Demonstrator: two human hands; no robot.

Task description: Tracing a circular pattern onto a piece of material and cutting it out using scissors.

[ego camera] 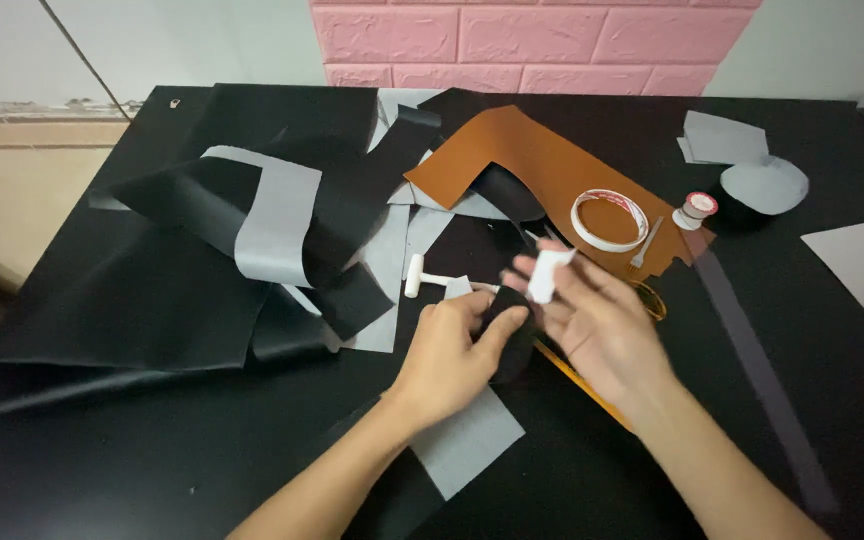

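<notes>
While your left hand (452,350) pinched a small black leather piece (510,320), your right hand (592,315) gripped a white strip (549,273).
Both met above the black table (152,470); beyond lay a tape roll (609,220) on brown leather (542,160).

Both forearms are bare to the frame's lower edge, with no sleeves in view. The left hand (452,355) and right hand (602,325) wear no gloves, rings or watch. Fingernails are short and unpainted.
</notes>
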